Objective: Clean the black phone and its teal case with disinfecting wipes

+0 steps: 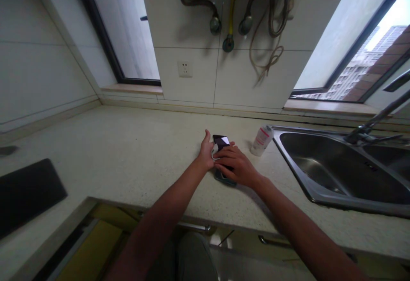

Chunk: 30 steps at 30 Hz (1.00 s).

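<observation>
My left hand (206, 152) is above the counter, thumb pointing up, its fingers passing behind a dark phone (220, 140) with a bright reflection on its screen. Across the phone's lower part reaches my right hand (237, 164), fingers bent together around a thin white cable (213, 153). A small white piece (215, 147) at the cable lies against the phone; its kind is too small to make out. Beneath my right hand, a dark flat phone-like object (225, 180) rests on the counter, mostly covered. A clear plastic bottle (262, 141) with a pink-and-white label stands right of my hands.
The pale speckled counter (153, 153) meets a steel sink (307, 187) with a tap (361, 132) on the right. A black panel (28, 191) lies at left. An open drawer (92, 251) is below the front edge. A socket (185, 69) and pipes are on the wall.
</observation>
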{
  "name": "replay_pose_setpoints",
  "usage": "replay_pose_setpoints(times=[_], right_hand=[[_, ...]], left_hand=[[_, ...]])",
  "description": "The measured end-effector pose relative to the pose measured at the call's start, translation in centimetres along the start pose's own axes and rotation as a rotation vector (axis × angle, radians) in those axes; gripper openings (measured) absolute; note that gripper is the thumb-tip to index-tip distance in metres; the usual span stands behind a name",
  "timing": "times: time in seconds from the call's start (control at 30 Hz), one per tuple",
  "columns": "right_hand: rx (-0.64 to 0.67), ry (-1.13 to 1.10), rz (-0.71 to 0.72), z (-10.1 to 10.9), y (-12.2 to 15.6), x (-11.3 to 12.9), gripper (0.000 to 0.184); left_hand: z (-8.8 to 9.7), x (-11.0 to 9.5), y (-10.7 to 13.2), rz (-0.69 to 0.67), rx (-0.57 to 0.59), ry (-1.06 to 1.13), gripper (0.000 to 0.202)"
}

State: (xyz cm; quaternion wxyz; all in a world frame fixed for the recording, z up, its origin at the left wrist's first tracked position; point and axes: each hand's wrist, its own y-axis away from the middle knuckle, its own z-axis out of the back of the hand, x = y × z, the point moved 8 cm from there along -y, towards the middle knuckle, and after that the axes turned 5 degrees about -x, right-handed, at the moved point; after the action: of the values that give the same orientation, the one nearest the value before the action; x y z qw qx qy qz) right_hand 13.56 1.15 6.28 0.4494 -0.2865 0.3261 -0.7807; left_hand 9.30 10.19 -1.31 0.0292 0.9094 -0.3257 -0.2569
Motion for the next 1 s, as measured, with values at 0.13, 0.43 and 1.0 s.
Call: replay_pose_setpoints(times=[0.13, 0.43, 1.0], right_hand=[[0.047, -0.057, 0.018, -0.1, 0.1, 0.5, 0.015], [0.147, -0.154, -0.008, -0.3, 0.4, 0.6, 0.015], [0.021, -0.031, -0.194, 2.3, 1.5, -4.0, 0.012]], left_hand=[[0.7, -0.7, 0.1, -0.041, -0.115, -0.041, 0.075], [1.5, -2.5, 0.1, -0.196, -0.143, 0.074, 0.066], [1.2, -3.9, 1.1, -0.235, -0.105, 0.178, 0.064]])
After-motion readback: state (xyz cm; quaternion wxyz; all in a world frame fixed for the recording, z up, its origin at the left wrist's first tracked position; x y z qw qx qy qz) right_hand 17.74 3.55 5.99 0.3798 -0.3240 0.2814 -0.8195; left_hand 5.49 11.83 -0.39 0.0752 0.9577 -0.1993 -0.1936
